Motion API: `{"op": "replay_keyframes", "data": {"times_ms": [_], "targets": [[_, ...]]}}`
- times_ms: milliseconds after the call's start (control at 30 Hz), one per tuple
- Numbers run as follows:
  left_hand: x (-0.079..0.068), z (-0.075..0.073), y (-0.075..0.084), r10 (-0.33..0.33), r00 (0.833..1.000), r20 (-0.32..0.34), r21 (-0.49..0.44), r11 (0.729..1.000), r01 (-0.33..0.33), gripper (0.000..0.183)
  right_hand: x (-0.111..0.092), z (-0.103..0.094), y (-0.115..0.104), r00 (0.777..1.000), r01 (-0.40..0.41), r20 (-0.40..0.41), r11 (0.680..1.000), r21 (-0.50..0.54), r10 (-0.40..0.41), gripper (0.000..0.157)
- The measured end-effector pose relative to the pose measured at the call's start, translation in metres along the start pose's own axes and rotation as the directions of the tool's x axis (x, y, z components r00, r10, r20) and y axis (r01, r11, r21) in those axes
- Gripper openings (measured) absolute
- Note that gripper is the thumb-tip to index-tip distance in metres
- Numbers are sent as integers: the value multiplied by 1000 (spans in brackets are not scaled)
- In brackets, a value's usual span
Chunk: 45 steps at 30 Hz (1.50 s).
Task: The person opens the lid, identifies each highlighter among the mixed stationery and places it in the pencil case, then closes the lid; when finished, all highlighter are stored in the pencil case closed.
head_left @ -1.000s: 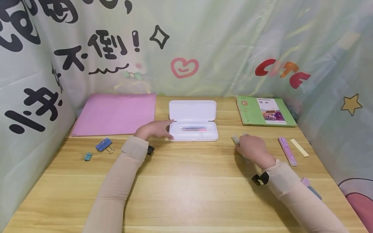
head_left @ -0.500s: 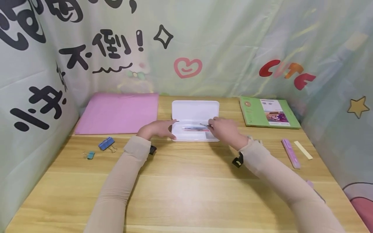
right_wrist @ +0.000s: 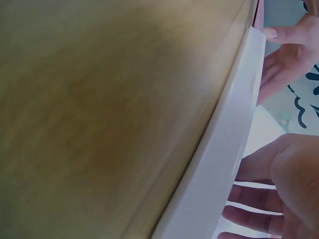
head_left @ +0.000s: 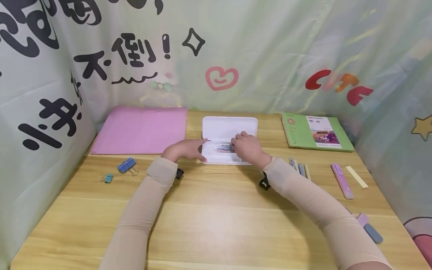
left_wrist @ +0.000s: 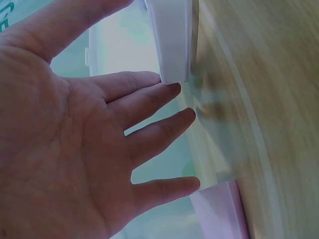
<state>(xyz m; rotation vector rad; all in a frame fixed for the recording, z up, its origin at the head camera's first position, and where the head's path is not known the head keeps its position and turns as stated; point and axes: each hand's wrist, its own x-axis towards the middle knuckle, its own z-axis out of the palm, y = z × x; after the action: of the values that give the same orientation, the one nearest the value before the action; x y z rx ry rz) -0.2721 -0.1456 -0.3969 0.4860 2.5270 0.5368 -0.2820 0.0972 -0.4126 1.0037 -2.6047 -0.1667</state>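
A white pencil case (head_left: 210, 157) lies on the table with its lid (head_left: 229, 125) raised at the back. Several slim pens (head_left: 222, 148) rest inside. My left hand (head_left: 185, 149) touches the case's left end, thumb and forefinger spread; the left wrist view shows its fingers (left_wrist: 149, 142) straight. My right hand (head_left: 249, 149) reaches over the case's right half, fingertips among the pens. In the right wrist view the case's front wall (right_wrist: 219, 149) partly covers the right fingers (right_wrist: 254, 196), so whether they pinch a pen is hidden.
Several pens (head_left: 301, 169) lie right of the case, near a purple pen-like stick (head_left: 342, 181), a cream strip (head_left: 356, 177) and erasers (head_left: 372, 233). Blue (head_left: 126, 165) and teal (head_left: 108, 178) binder clips lie left, before a pink folder (head_left: 141, 131). Green book (head_left: 317, 131) stands back right.
My right hand has moved left from the pens on the table to the case, carrying a thin greyish pen half a second ago, and now reaches further in. The left hand stays at the case.
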Motion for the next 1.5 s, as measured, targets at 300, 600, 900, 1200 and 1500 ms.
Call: {"op": "replay_keyframes", "data": {"times_ms": [300,600,900,1200,1500], "targets": [[2,-2,2,4,1000,2,-2,1000,-4,89,-2,0,2,997,15,71,1000,0,-15,13],[3,0,4,2,1000,-1,3,1000,-2,88,-11,-10,6,996,-8,85,999,41,5,15],[5,2,2,-3,1000,-12,4,1000,3,87,-46,-32,31,963,-217,180,973,84,199,17],[2,0,1,14,1000,-2,-18,1000,-14,88,-103,-60,58,778,-488,455,873,4,433,17],[1,0,2,6,1000,4,-20,1000,-6,88,-131,-64,65,694,-531,564,847,-19,448,23]]}}
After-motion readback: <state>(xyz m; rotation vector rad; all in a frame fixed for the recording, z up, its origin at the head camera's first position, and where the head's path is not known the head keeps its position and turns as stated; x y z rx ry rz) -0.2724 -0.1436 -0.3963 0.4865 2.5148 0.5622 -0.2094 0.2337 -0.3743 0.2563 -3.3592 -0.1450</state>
